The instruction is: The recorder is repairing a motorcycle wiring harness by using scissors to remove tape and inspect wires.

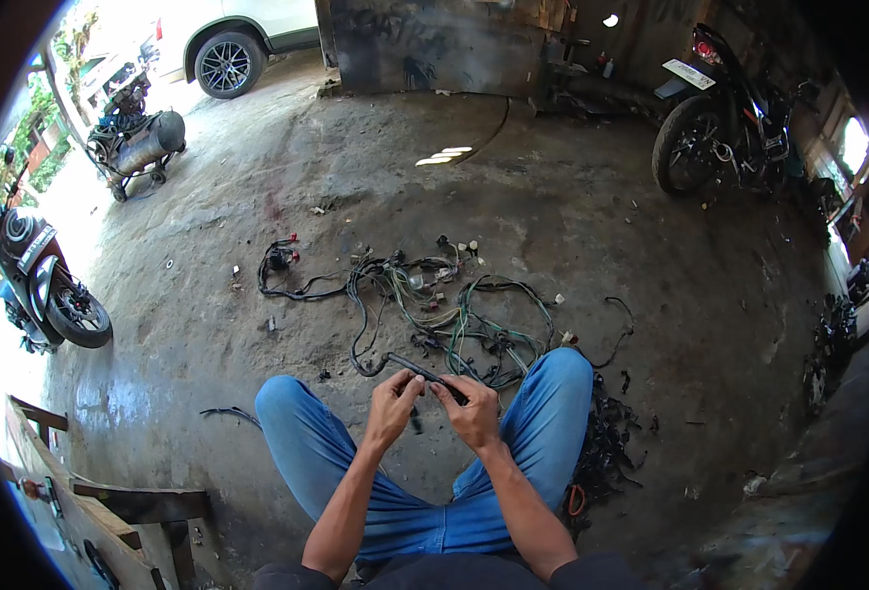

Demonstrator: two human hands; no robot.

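Between my bent knees, my left hand (395, 403) pinches a black sleeved cable (400, 362) that runs up into a tangled wiring harness (459, 315) on the concrete floor. My right hand (469, 413) grips the same cable just to the right, close to my left hand, its fingers wrapped round it. The harness has black, green and yellowish wires with several white and red connectors. A short loose black wire (228, 413) lies by my left knee. Black scraps (611, 442) and orange-handled scissors (576, 501) lie beside my right thigh.
A scooter (46, 285) stands at left, a wheeled compressor (144, 147) beyond it, a white car (258, 25) at the back left. A dark motorcycle (720, 138) stands at back right. A wooden bench frame (135, 501) is at lower left, dark clutter (828, 344) along the right wall.
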